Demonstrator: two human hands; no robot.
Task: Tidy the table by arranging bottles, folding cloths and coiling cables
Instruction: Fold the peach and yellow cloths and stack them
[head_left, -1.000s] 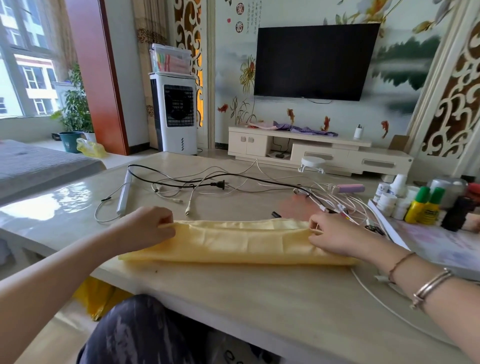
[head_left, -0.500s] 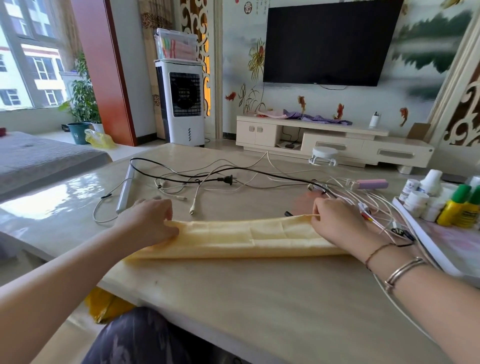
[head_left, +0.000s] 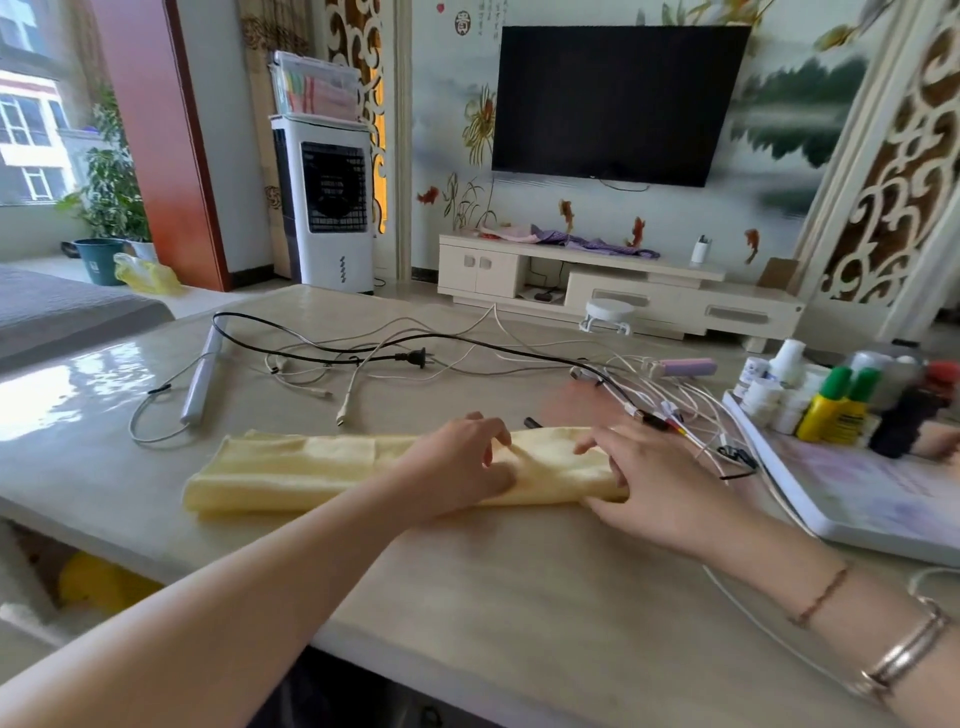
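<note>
Two hands on the soft, light yellow cloth — left hand and right hand rest loose-fingered, gripping nothing; best lifted by its ends.

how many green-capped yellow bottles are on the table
2. Both stand side by side at the table's right end: the left bottle and the right bottle, touching. Others may hide behind the dark object beside them.

Both forearms were bare, with no sleeves in view. The right wrist carried a thin reddish-brown cord bracelet and, farther up the arm, a silver metal bangle of stacked bands. The left hand and right hand wore no gloves. Dark patterned clothing covered the lap.
</note>
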